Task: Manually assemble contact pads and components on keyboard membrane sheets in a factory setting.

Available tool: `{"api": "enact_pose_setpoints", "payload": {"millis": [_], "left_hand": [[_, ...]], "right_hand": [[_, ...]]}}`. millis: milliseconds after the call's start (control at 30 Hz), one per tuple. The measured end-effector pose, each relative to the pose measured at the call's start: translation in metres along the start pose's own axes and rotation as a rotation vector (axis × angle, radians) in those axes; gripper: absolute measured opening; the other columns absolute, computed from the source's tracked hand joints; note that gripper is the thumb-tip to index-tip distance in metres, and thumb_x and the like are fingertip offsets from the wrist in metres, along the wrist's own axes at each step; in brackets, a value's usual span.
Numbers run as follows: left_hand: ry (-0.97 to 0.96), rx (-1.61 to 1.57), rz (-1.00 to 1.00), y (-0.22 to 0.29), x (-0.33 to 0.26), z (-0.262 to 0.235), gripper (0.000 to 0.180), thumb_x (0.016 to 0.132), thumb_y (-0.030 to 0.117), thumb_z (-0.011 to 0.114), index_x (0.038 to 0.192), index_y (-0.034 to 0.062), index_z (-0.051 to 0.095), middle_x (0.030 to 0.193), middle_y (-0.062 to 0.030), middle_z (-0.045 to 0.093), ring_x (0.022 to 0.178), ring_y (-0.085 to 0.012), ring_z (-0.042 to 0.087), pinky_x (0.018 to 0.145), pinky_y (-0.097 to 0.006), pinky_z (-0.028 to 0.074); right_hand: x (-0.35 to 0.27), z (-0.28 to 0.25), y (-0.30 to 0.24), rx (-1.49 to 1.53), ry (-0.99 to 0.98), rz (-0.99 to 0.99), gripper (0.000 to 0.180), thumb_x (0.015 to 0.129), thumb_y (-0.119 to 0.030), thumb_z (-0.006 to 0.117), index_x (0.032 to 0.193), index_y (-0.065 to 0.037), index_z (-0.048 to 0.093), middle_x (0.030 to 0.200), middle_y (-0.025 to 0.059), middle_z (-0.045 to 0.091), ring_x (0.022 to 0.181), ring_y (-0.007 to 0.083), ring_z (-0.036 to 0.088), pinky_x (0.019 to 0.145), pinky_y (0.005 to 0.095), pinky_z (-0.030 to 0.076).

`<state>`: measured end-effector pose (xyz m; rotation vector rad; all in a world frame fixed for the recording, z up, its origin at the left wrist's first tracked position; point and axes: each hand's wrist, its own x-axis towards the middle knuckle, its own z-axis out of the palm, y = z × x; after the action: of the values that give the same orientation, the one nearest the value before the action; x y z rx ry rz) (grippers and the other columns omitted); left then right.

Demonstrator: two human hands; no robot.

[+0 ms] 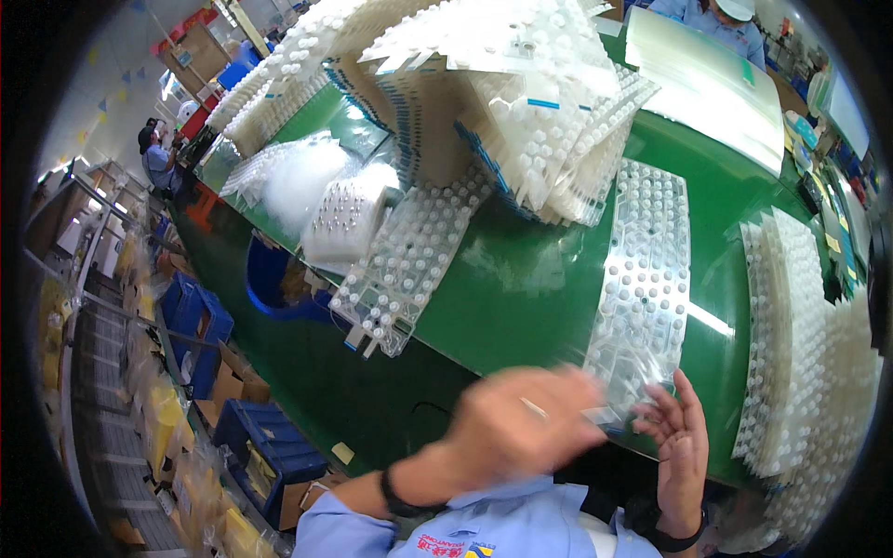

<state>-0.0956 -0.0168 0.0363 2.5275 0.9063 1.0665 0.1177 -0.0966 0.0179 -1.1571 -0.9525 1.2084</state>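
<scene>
A long clear plastic sheet with rows of small white domes (645,279) lies on the green table (521,279), its near end at the table's edge. My right hand (679,437) is at that near end, fingers spread, touching the sheet's corner. My left hand (516,428) is motion-blurred just left of it, fingers bent near the same corner; whether it grips the sheet is unclear. A black band circles each wrist.
A tall pile of similar domed sheets (502,93) fills the back of the table, another stack (800,353) stands at the right. A flat sheet (400,260) overhangs the left edge. Blue crates (270,446) sit on the floor. People work at the far side.
</scene>
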Motion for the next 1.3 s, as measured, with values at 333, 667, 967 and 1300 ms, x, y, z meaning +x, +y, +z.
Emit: {"api": "enact_pose_setpoints", "payload": {"millis": [333,667,967,1300], "left_hand": [[-0.213,-0.649,-0.199,0.018,0.017,0.043,0.031,0.085,0.012,0.067,0.115,0.0044,0.066,0.109,-0.0126,0.065,0.092,-0.0217,0.063,0.074,-0.03,0.049],[-0.343,-1.028,-0.598,0.013,-0.001,0.052,0.033,0.086,0.001,0.065,0.119,0.0022,0.064,0.089,-0.0043,0.061,0.068,-0.0057,0.057,0.061,-0.019,0.045],[-0.403,-0.906,-0.63,0.01,0.002,0.045,0.02,0.078,0.005,0.076,0.097,-0.001,0.072,0.088,-0.012,0.072,0.075,-0.0137,0.069,0.065,-0.023,0.052],[-0.325,-0.608,-0.327,0.008,0.006,0.05,0.016,0.071,0.007,0.079,0.085,0.0023,0.073,0.076,-0.0097,0.069,0.065,-0.0189,0.067,0.056,-0.027,0.052]], "right_hand": [[-0.023,-0.029,-0.005,-0.03,0.069,0.048,0.016,0.091,0.0,0.055,0.103,0.006,0.063,0.094,0.0109,0.062,0.077,0.0144,0.063,0.067,0.0267,0.053],[-0.028,-0.026,0.003,-0.129,0.022,0.0,0.046,0.088,0.008,0.058,0.132,-0.002,0.05,0.1,0.0106,0.06,0.084,0.0153,0.067,0.074,0.026,0.056],[-0.029,-0.02,-0.002,-0.078,0.119,0.102,0.026,0.084,0.002,0.068,0.109,0.002,0.06,0.097,0.0081,0.061,0.088,0.0129,0.064,0.082,0.0256,0.052],[-0.026,-0.029,-0.003,-0.098,0.177,0.091,0.02,0.08,-0.005,0.075,0.097,-0.001,0.065,0.087,0.0058,0.06,0.076,0.0116,0.059,0.069,0.0242,0.048]]}}
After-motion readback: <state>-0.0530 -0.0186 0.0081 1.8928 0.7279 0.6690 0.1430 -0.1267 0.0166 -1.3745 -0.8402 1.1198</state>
